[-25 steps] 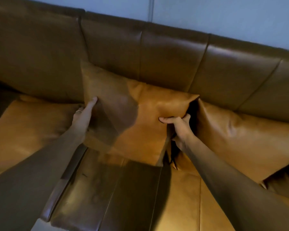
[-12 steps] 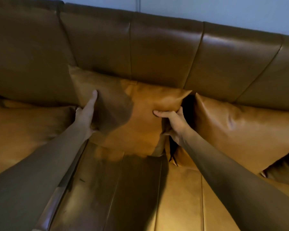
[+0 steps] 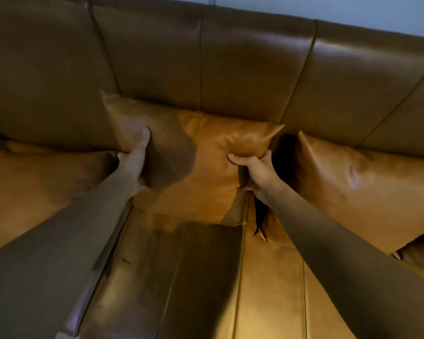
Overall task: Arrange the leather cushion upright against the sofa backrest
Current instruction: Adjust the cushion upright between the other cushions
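A tan leather cushion [image 3: 206, 167] stands nearly upright in the middle of the sofa, its top edge leaning on the brown backrest [image 3: 250, 69]. My left hand [image 3: 135, 162] grips the cushion's left side, thumb on the front face and fingers hidden behind. On the right edge below the top corner, my right hand [image 3: 255, 170] pinches the leather, thumb across the front. The cushion's bottom rests on the seat [image 3: 181, 277].
A second tan cushion [image 3: 357, 192] leans against the backrest just right of the held one, with a dark gap between them. Another cushion [image 3: 42, 187] lies to the left. A pale wall [image 3: 353, 8] shows above the sofa.
The cushion has been pushed back and stands closer against the backrest. Both hands keep their hold on its sides; my right thumb now presses deeper into the leather.
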Available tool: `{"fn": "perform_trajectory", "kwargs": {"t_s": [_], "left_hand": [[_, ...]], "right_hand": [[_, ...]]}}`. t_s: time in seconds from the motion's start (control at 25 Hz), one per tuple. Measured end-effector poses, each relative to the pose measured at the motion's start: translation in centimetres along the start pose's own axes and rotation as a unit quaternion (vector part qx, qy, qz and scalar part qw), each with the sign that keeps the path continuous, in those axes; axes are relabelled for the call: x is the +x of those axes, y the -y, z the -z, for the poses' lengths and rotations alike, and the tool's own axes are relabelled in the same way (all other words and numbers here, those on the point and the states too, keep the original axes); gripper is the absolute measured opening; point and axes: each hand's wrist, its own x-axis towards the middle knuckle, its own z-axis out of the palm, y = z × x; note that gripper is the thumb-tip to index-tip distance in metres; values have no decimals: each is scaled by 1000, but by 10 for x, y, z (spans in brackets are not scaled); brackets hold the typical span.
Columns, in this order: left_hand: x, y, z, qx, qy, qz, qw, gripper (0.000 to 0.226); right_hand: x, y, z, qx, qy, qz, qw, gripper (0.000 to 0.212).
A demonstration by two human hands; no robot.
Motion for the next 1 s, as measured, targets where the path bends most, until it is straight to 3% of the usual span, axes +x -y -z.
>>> {"fn": "perform_trajectory", "kwargs": {"t_s": [0.16, 0.4, 0.68, 1.0], "left_hand": [[-15, 3, 5, 55, -15, -19, 998, 110], [-63, 7, 19, 139, -22, -104, 985, 71], [-136, -15, 66, 189, -104, -185, 959, 63], [-118, -33, 169, 174, -181, -164, 954, 67]], "right_hand": [[-14, 1, -7, -113, -62, 59, 990, 115], [-48, 9, -15, -259, -116, 131, 950, 100], [-117, 14, -47, -374, -16, 254, 892, 78], [-147, 3, -145, -380, 134, 234, 885, 74]]}}
